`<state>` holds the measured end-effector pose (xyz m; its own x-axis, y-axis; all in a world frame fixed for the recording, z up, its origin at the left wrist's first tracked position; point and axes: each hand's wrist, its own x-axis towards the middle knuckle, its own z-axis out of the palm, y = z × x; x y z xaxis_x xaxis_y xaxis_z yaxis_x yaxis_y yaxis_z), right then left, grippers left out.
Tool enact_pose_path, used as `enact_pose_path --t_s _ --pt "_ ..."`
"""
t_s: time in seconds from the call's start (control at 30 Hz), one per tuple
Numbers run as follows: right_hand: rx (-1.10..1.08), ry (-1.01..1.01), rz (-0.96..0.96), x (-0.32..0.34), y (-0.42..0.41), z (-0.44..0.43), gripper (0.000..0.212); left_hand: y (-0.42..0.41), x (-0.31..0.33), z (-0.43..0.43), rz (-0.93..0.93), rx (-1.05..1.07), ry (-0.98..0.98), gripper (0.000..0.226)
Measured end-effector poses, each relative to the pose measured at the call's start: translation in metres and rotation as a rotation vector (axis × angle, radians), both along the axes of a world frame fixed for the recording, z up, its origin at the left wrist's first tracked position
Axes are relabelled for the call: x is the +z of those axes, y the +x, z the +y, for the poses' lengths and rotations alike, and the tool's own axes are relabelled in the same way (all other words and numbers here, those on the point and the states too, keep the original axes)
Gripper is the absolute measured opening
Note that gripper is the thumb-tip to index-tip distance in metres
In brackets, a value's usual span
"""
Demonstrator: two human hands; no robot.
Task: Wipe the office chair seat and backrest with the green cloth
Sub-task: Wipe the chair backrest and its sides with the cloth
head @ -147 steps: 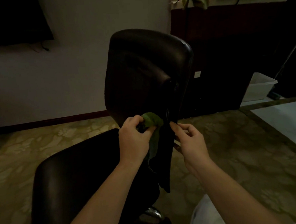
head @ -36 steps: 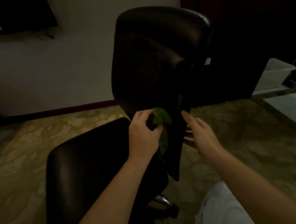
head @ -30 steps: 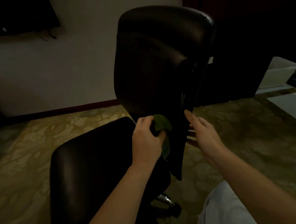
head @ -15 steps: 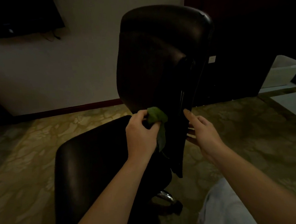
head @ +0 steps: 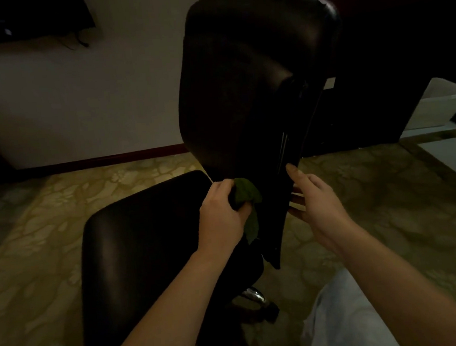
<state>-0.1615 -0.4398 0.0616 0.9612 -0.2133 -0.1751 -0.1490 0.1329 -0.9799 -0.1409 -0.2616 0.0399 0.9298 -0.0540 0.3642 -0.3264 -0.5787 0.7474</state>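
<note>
The left hand point(head: 221, 213) clenched the green cloth point(head: 246, 194) against the lower edge of the backrest point(head: 241, 77), beside the seat point(head: 144, 232). The right hand point(head: 315, 202), fingers extended, braced the rear edge. The backrest's long axis ran upward from the cloth.

cloth point(head: 246, 193) part hidden in L hand point(head: 220, 214), chair base point(head: 254, 296) obscured

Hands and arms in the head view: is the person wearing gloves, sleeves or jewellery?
No. The left hand and right hand are bare, with no gloves; no ring, watch or bracelet shows in the dim light. The left forearm and right forearm are uncovered as far as seen.
</note>
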Motion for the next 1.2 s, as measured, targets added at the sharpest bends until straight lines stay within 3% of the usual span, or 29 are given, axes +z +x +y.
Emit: enact_pose_path --t_s 0.13,0.3,0.43,0.63,0.8,1.03,1.2 --pt "0.052 0.019 0.038 0.000 0.001 -0.009 0.064 -0.001 0.000 0.016 0.116 -0.039 -0.015 0.022" --pt "0.024 0.035 0.027 0.001 0.000 -0.004 0.080 -0.003 0.013 0.016 -0.012 0.008 -0.155 0.026" --pt "0.015 0.045 0.019 0.002 -0.002 -0.002 0.072 0.001 0.026 -0.003 -0.127 0.051 -0.169 0.027" --pt "-0.020 0.024 0.005 0.000 -0.001 0.001 0.075 0.006 0.013 -0.011 -0.099 0.050 -0.209 0.030" --pt "-0.029 0.010 -0.001 -0.001 -0.001 0.004 0.073 0.003 0.000 -0.008 -0.077 0.052 -0.206 0.015" --pt "0.002 -0.060 -0.021 -0.008 -0.001 -0.003 0.041 -0.009 -0.032 0.005 0.084 0.085 -0.196 0.012" --pt "-0.055 -0.116 -0.056 -0.014 0.000 0.003 0.026 -0.008 0.002 -0.001 -0.050 0.077 -0.286 0.018"
